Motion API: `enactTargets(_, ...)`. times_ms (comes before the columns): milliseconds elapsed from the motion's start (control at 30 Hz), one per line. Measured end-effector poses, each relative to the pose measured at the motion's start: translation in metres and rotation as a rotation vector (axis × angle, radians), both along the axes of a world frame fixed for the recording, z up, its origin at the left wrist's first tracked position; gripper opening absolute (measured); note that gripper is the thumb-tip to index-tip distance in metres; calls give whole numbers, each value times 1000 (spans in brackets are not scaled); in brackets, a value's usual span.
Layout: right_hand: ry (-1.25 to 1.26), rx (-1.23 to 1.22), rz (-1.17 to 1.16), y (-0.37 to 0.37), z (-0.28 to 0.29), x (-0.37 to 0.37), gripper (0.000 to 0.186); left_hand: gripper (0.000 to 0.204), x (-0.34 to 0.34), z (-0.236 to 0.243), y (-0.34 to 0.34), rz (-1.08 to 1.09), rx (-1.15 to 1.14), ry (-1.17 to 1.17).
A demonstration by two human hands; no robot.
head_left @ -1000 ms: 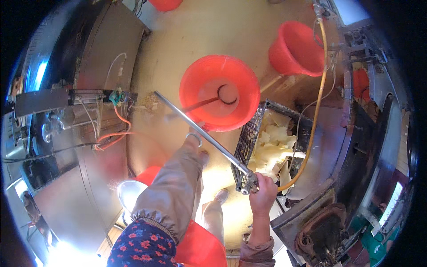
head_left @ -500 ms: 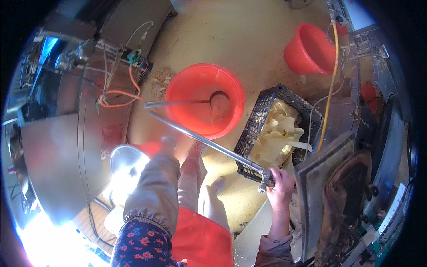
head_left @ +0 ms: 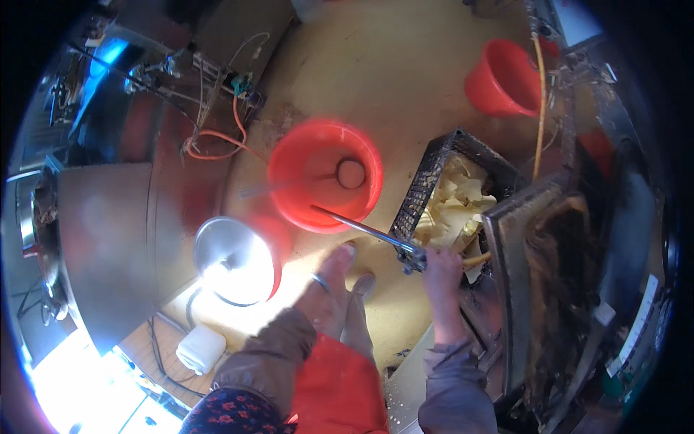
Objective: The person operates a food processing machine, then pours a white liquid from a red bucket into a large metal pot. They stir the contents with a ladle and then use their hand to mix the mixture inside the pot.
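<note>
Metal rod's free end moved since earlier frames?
Yes, rightward: free end of the metal rod, previously left of the central red bucket, now overlaps its near side.

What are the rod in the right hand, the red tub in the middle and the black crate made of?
The rod looks like polished metal: it gleams along its length. The red tub seems smooth plastic, going by its even colour and rounded rim. The black crate is probably moulded plastic, judging by its perforated side, though painted metal isn't ruled out.
</note>
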State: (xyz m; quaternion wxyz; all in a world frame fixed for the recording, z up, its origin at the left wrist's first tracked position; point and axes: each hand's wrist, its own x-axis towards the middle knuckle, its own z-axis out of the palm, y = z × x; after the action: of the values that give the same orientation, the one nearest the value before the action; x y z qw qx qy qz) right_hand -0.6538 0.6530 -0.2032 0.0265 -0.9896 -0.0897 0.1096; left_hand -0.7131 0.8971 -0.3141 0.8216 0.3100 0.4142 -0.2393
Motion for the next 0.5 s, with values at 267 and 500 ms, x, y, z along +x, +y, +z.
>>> enactTargets(267,254,605,-181,79,9,2,18,29,2,32,-63,-214,131,-151)
enactTargets(500,-122,438,-221,71,58,-6,14,28,75,-40,-11,62,-174,16)
